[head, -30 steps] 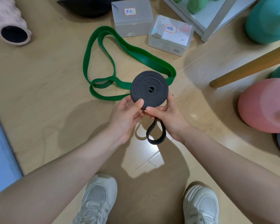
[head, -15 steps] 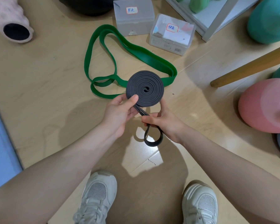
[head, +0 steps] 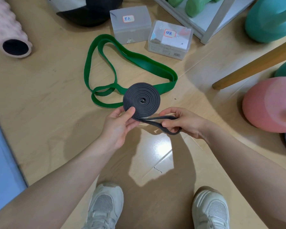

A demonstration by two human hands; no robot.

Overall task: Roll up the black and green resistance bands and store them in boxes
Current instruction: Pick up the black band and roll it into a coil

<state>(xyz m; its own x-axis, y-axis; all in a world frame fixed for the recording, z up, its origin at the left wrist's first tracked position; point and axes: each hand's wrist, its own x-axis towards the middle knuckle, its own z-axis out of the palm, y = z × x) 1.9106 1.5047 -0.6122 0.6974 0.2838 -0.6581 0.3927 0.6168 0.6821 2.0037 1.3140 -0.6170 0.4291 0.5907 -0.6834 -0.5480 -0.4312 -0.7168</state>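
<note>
My left hand (head: 120, 124) pinches the black band (head: 141, 100) roll so it stays tight; my right hand (head: 182, 121) pinches the loose tail.

Black band (head: 141, 100) is looking matt, rubbery, wound in a coil with fine ridged edges. Green band (head: 135, 60) is showing a smooth rubber face, slight sheen. Floor (head: 45, 103) is reading as pale wood-look boards, glossy, throwing a bright glare patch. Two boxes (head: 130, 25) (head: 169, 40) are looking like frosted translucent plastic with paper labels. Pink roller (head: 8, 28) is showing bumpy foam. Shoes (head: 106, 205) are showing woven mesh panels.
</note>
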